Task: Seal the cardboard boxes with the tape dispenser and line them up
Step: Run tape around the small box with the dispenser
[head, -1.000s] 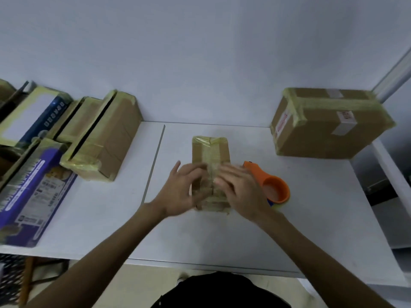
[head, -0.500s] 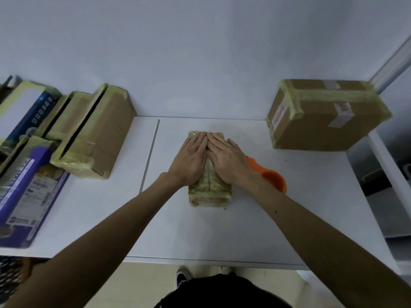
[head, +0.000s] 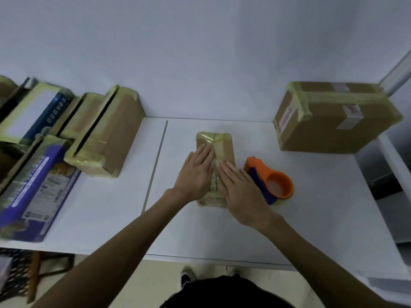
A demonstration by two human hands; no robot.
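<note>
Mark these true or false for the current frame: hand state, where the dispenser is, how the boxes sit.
1. The left hand and the right hand lie flat on the small box. True.
2. The tape dispenser lies on the table, right of the small box. True.
3. The right hand grips the tape dispenser. False: it presses on the small box with straight fingers.
4. The small box is stacked on another box. False: it sits directly on the table, and the large box stands apart at the far right by the wall.
</note>
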